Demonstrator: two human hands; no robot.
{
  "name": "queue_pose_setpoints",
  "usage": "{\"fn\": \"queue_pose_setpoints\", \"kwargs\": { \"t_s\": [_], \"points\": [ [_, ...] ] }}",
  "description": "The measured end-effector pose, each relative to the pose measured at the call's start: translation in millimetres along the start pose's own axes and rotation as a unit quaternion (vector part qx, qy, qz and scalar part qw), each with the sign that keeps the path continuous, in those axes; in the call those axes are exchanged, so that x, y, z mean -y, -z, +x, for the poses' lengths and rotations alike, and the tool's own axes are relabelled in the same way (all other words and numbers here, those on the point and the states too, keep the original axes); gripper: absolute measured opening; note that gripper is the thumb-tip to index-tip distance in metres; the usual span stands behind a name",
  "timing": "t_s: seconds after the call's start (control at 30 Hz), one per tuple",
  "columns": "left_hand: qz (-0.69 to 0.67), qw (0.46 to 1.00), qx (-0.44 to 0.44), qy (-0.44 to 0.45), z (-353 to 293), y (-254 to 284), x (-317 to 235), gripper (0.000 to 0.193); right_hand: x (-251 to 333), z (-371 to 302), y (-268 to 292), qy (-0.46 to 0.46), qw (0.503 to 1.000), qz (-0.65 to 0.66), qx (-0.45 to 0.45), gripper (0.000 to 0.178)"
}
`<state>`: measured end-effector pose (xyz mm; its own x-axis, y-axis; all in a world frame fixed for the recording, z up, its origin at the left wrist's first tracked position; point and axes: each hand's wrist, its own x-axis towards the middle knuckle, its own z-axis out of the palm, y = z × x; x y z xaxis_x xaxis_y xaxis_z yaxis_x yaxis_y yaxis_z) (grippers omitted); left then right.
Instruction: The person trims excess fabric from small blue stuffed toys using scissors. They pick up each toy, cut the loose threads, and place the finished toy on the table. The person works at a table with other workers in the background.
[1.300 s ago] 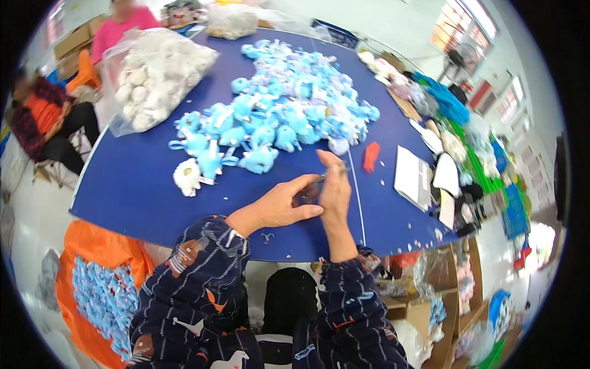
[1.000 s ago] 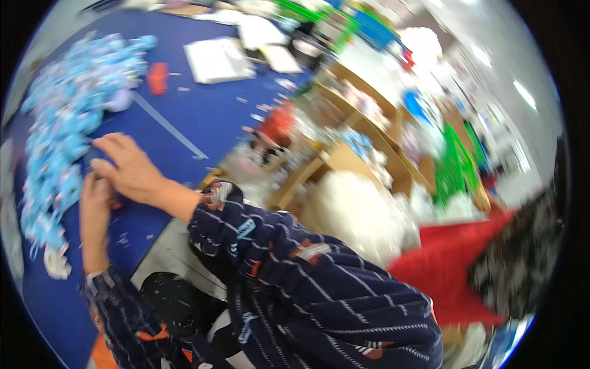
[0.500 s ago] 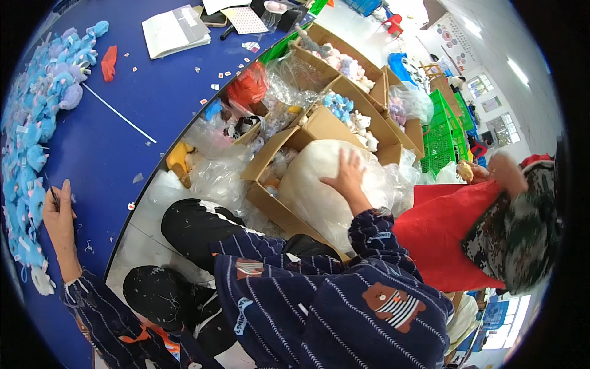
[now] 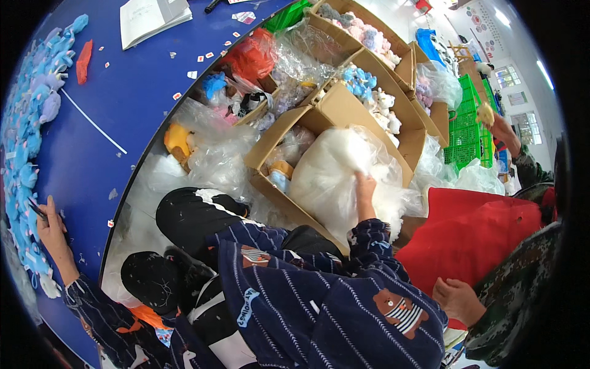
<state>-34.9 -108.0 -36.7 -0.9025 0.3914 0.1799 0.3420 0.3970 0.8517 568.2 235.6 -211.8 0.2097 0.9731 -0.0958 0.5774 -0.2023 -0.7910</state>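
My left hand [image 4: 54,237] is at the left edge of the blue table, closed round a slim dark tool [image 4: 38,211] whose exact kind I cannot make out. Right beside it runs a long heap of blue and lilac plush toys [image 4: 21,166]. On the other side, my right hand [image 4: 366,195] has its fingers closed on white stuffing [image 4: 329,172] in a clear plastic bag, though its fingertips are partly hidden in the fluff. The bag bulges from an open cardboard box [image 4: 270,150], where small plush pieces [image 4: 281,175] show beside it.
More cardboard boxes [image 4: 393,89] with plush toys stand behind. Green crates [image 4: 462,138] are at the right. A co-worker's raised hand [image 4: 505,132] holds a small yellowish piece; their other hand [image 4: 458,301] is near my right sleeve. A notebook [image 4: 150,21] and red cloth [image 4: 84,61] lie on the table.
My right hand, spread flat on the bag before, has closed on the stuffing, and the bag has sagged with fluff showing. My left hand has shifted slightly nearer. The co-worker's hands have moved apart.
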Motion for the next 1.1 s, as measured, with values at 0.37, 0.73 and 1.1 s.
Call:
{"fn": "queue_pose_setpoints", "kwargs": {
  "t_s": [0.37,0.73,1.1],
  "points": [
    [0.017,1.0,0.021,-0.013,9,-2,5,0.021,49,52,160,0.019,0.961,0.163,-0.221,0.028],
    [0.031,0.997,0.046,-0.057,9,7,16,0.024,204,62,184,0.124,0.871,0.472,0.062,0.043],
    [0.041,0.997,0.028,-0.052,11,11,16,0.022,352,198,131,0.423,0.888,0.05,-0.175,0.036]
  ]
}}
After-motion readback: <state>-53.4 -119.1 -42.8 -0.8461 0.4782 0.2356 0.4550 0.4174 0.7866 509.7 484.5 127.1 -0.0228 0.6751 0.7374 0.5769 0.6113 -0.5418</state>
